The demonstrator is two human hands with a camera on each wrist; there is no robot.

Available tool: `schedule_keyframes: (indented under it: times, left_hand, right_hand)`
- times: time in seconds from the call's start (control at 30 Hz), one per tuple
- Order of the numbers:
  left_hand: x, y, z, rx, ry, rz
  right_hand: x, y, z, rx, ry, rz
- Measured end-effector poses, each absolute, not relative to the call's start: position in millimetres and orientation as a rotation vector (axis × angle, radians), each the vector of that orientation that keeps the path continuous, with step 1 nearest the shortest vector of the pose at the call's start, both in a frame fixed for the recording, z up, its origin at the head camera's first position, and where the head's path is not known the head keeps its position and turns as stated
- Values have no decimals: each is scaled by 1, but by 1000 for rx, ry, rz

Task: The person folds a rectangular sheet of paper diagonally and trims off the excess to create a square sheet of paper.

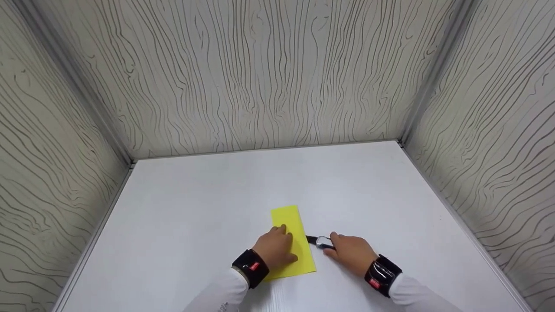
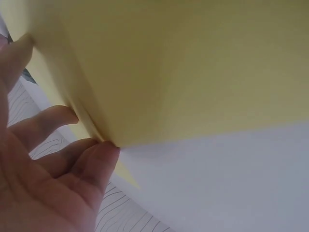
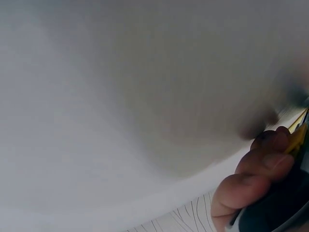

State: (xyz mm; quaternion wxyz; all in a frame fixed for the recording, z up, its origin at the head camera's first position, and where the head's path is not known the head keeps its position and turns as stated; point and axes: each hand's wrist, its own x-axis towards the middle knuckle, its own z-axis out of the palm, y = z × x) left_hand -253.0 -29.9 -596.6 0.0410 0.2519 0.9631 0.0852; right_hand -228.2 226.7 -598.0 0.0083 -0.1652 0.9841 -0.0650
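A yellow sheet of paper point(image 1: 303, 251), long and narrow, lies on the table in front of me and looks folded. My left hand point(image 1: 275, 249) rests on its left part with the fingers spread, pressing it down. In the left wrist view the fingertips point(image 2: 108, 147) touch the yellow paper point(image 2: 193, 72) along a slightly raised layer. To the right of the sheet, my right hand point(image 1: 353, 253) grips a plier-like hand tool point(image 1: 321, 242) with black and silver parts. Its black tip reaches the paper's right edge. Dark handles point(image 3: 270, 208) and a yellow part show between the right fingers.
The white tabletop point(image 1: 195, 195) spreads around the paper on all sides. Wood-grain panels stand behind it point(image 1: 260, 86) and at left and right, joined by grey metal corner posts point(image 1: 427, 86).
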Motion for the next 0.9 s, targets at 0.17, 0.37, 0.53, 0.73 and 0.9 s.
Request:
schedule_keyframes:
  times: [0.17,0.37,0.53,0.73,0.9]
  left_hand:
    - [-254,-29,-595,789,2970,238]
    - [-252,-27,-591,754,2946,277]
    - [-249,-25,-588,764,2944,278]
    - [-250,-28,-591,799,2956,263]
    - [-252,-31,-594,801,2969,267]
  right_hand:
    - [-230,228,-598,-574,3101,-207]
    - [-231,232,-602,-582,3116,-137]
    - [-232,233,-602,-607,3133,-160]
    - [-232,231,-600,-563,3124,-158]
    - [-236,229,-600,-581,3120,-196]
